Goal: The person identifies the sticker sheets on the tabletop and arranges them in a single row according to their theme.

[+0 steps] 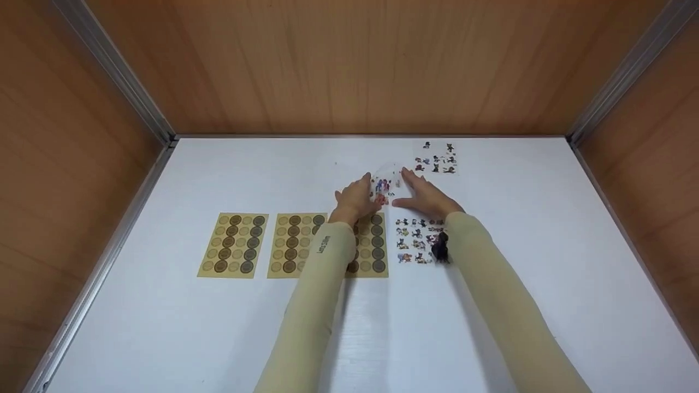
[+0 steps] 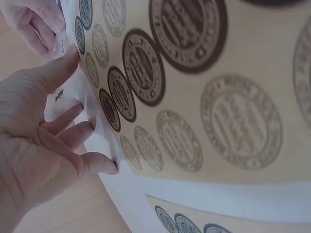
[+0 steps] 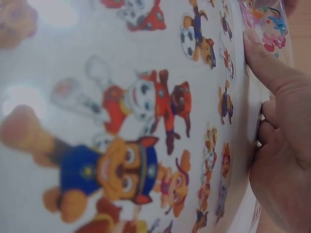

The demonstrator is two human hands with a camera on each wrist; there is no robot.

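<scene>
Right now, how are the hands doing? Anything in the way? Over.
Left hand, right hand: flanking clear sticker sheet. Rightmost tan sheet partly behind left sleeve. No obstruction seen.

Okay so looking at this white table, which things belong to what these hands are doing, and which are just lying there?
In the job, apparently:
left hand
right hand
clear sticker sheet between them

Lying about, though possibly part of the same set:
left tan sheet
middle tan sheet
right tan sheet
near cartoon sheet
far cartoon sheet
</scene>
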